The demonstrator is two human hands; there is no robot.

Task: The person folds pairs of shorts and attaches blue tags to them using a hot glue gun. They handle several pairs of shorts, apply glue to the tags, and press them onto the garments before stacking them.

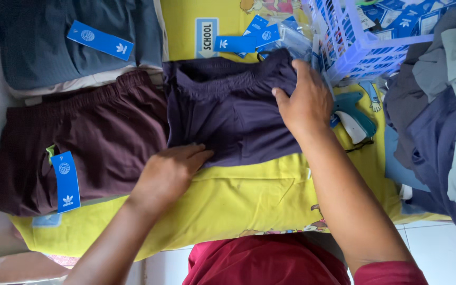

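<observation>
A pair of dark purple shorts lies folded on a yellow printed cloth. My left hand rests flat on the shorts' lower left edge, fingers together. My right hand presses down on the right side near the elastic waistband, fingers spread over the fabric. Neither hand grips anything. To the left lie maroon shorts with a blue hang tag.
A folded blue-grey garment with a blue tag sits at the upper left. A lilac plastic basket of blue tags stands at the upper right, a teal tagging gun beside it. A heap of grey and navy clothes fills the right.
</observation>
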